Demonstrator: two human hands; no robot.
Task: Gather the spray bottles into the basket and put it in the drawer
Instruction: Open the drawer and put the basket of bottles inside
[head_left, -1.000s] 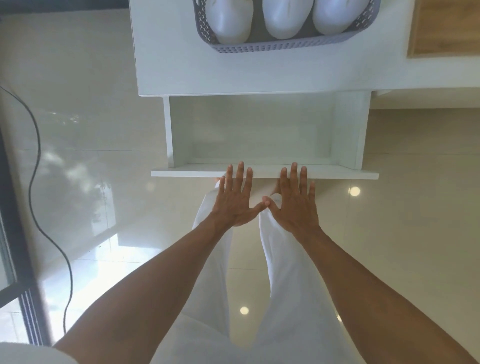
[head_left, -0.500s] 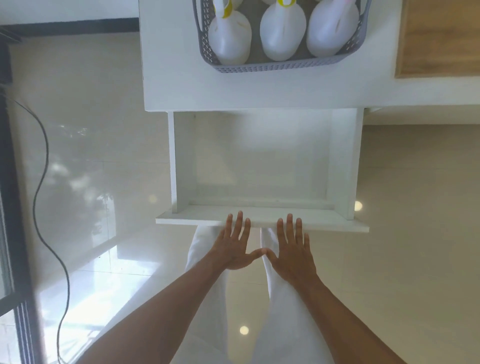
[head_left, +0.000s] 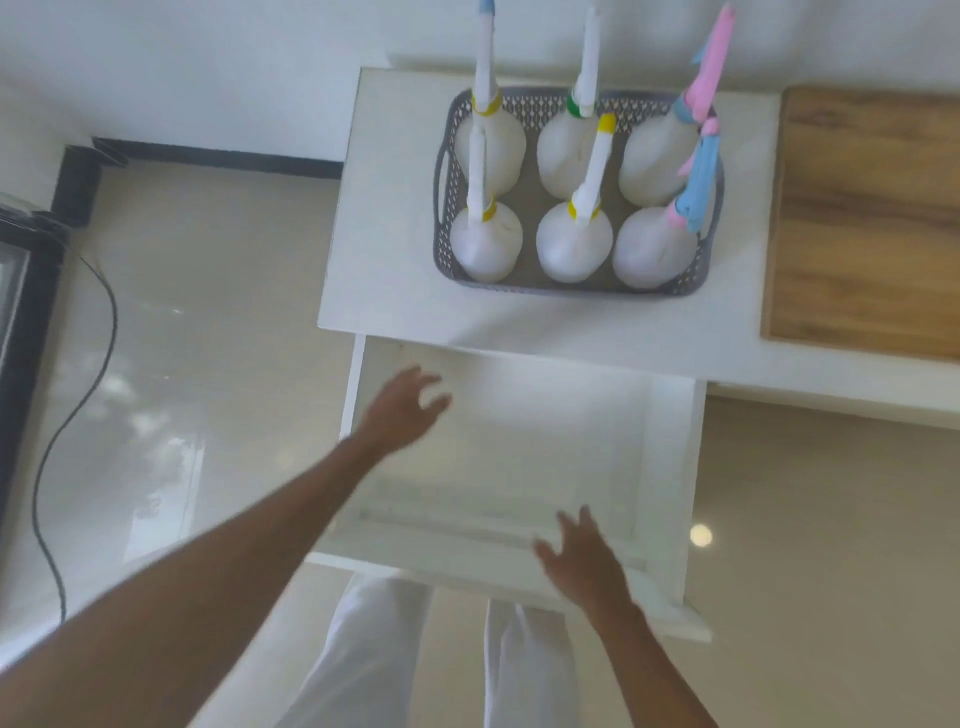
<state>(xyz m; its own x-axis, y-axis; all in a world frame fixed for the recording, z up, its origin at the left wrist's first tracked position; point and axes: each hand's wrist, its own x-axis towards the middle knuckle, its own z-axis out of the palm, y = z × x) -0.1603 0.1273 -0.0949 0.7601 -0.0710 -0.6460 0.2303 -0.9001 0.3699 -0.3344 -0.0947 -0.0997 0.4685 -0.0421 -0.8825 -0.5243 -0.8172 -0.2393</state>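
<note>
A grey perforated basket (head_left: 442, 244) stands on the white cabinet top (head_left: 384, 270) and holds several white spray bottles (head_left: 485, 244) with yellow, green, pink and blue nozzles. Below it the white drawer (head_left: 665, 467) is pulled out and has nothing inside. My left hand (head_left: 400, 410) hovers over the drawer's far left corner, fingers apart and blurred by motion. My right hand (head_left: 584, 564) is above the drawer's front panel, fingers spread, holding nothing. Neither hand touches the basket.
A wooden board (head_left: 867, 223) lies on the top to the right of the basket. A black cable (head_left: 78, 405) trails over the glossy tiled floor at the left, near a dark appliance (head_left: 21, 280). My white trousers (head_left: 374, 660) show beneath the drawer.
The drawer has come out further. Both hands have left its front edge: the left has risen toward the basket side, the right hovers over the front. The view has tilted up to show the whole basket.
</note>
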